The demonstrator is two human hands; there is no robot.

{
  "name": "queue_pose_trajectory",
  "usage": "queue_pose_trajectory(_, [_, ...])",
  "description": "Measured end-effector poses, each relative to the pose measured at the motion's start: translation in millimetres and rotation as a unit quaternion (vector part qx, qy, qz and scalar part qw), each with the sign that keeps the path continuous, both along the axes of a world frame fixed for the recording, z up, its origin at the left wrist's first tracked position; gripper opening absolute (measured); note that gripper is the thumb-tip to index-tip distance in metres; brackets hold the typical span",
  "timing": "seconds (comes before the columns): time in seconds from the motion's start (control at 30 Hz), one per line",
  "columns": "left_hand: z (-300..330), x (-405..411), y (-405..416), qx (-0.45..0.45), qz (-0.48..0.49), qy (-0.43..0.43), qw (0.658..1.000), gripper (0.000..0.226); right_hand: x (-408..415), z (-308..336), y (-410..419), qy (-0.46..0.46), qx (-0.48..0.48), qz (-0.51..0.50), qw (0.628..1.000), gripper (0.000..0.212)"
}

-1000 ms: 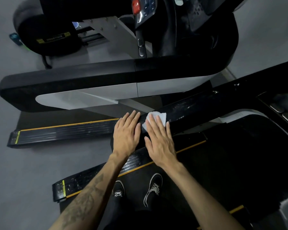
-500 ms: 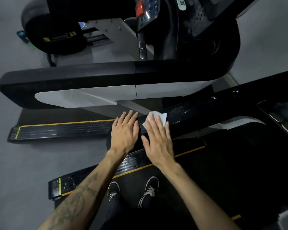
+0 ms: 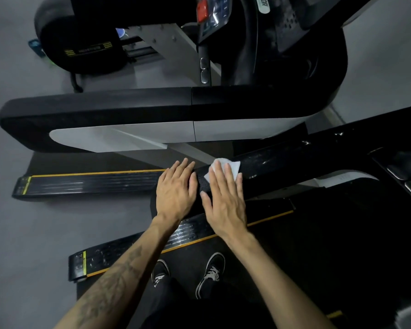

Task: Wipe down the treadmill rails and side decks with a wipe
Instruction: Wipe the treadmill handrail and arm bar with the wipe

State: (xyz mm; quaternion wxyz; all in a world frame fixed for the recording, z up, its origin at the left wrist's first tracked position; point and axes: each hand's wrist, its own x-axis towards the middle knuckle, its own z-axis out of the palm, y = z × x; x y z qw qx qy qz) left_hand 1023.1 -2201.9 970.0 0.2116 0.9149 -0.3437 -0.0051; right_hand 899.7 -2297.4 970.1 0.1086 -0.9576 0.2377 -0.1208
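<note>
While the person stands on the treadmill belt, both hands lie flat on the black handrail (image 3: 282,162), whose long axis runs from lower left up toward the right. Right hand (image 3: 223,200) presses a white wipe (image 3: 233,166) onto the rail under straight, slightly spread fingers. Left hand (image 3: 176,188) rests just beside it at the rail's near end, fingers straight and together. Below them runs the yellow-edged side deck (image 3: 133,252).
</note>
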Motion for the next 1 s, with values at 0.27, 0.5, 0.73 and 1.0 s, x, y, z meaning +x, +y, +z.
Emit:
queue_pose_trajectory(0.27, [-2,2,0,0.003,0.008,-0.003,1.000,0.054,-34,-2,-41,0.005,-0.068,0.066,0.995,0.061])
queue_pose_trajectory(0.5, [-3,1,1,0.000,0.007,-0.005,1.000,0.055,28,17,-12,0.031,0.003,-0.043,0.999,0.069])
queue_pose_trajectory(0.73, [-2,3,2,0.003,-0.003,-0.001,1.000,0.054,-16,12,-38,0.012,-0.037,0.103,0.994,0.057])
queue_pose_trajectory(1.0, [-3,3,0,0.005,0.001,-0.010,1.000,0.052,43,32,-46,0.072,0.006,-0.016,0.997,0.067])
